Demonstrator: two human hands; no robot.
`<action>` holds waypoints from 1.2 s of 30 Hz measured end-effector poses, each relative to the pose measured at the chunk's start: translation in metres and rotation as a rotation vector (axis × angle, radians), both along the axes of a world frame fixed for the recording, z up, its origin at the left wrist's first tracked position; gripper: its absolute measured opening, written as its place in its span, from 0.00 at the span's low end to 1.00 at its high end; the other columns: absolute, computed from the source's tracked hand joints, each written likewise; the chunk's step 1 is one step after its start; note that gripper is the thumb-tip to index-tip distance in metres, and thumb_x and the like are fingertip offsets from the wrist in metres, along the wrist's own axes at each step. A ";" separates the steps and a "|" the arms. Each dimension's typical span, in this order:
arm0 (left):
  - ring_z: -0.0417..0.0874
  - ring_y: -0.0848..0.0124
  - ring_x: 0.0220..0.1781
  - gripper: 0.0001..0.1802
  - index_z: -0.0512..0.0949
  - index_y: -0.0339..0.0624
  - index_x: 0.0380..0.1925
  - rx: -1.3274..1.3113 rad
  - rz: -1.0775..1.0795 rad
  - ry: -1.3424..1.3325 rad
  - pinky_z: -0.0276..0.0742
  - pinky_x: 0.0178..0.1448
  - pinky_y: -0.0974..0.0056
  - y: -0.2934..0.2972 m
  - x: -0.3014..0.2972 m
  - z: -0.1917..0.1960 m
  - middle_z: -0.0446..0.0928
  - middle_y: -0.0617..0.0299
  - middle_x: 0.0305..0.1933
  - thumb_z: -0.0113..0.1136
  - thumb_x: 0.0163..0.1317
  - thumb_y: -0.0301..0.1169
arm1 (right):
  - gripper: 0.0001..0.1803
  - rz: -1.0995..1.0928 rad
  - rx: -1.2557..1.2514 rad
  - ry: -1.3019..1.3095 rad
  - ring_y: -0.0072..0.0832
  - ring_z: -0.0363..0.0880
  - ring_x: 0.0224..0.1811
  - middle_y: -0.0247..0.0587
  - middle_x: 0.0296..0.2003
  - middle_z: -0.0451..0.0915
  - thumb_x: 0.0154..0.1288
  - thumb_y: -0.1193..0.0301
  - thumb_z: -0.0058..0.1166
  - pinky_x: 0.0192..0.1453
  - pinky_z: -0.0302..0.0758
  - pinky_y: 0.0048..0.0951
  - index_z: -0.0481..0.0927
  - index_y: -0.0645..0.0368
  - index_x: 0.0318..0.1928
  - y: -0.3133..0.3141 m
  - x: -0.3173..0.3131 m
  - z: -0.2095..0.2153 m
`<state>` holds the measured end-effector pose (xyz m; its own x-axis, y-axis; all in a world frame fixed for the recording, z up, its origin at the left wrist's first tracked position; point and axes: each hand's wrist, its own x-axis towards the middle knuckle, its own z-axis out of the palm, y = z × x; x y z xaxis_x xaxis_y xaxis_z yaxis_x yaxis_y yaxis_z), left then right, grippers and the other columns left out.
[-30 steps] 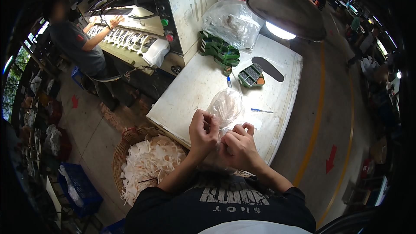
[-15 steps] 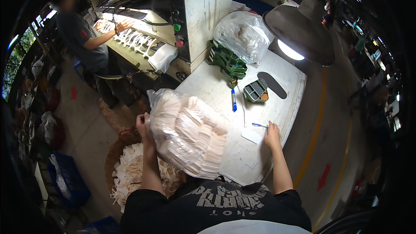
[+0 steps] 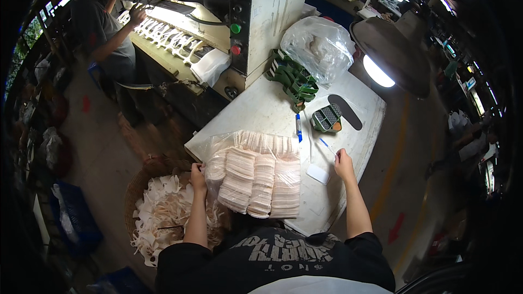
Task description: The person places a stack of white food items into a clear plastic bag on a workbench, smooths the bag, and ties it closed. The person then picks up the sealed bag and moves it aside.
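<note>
A clear plastic bag [image 3: 215,155] packed with stacked cream-coloured flat pieces [image 3: 238,173] lies at the near left part of the white table [image 3: 261,110]. My left hand [image 3: 199,177] is closed on the bag's left edge. My right hand [image 3: 344,164], resting over the table's right side, pinches a blue and white pen [image 3: 328,146] pointing away to the left. Just beside that hand is a small white rectangular pad [image 3: 317,174]. Beyond it lie a blue marker [image 3: 298,127] and a small green divided container [image 3: 327,118].
A wicker basket [image 3: 131,207] of loose cream pieces stands below left. At the table's back are green strip-like parts [image 3: 291,79], a filled plastic bag [image 3: 318,49] and a lamp [image 3: 392,51] overhanging its right side. Another person [image 3: 111,38] works at a lit machine.
The bag has settled flatter and turned, its stacks now facing up in rows. My left hand has moved lower and to the right; the pen in my right hand has tilted steeper.
</note>
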<state>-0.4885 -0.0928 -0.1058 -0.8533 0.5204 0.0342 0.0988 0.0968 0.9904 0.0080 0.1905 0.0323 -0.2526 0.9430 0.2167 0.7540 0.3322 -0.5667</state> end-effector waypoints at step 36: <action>0.81 0.59 0.26 0.07 0.76 0.49 0.24 -0.357 0.238 0.296 0.72 0.29 0.56 0.075 -0.007 -0.005 0.79 0.63 0.26 0.64 0.56 0.34 | 0.09 0.613 1.324 -0.119 0.35 0.82 0.44 0.40 0.37 0.81 0.68 0.75 0.64 0.51 0.76 0.36 0.79 0.57 0.47 0.024 -0.366 0.479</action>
<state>-0.4955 -0.0179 -0.1109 -0.9299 0.3369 0.1478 0.3039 0.4770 0.8247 -0.3582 0.2140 0.5114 -0.6104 -0.1842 0.7704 0.3254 0.8284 0.4559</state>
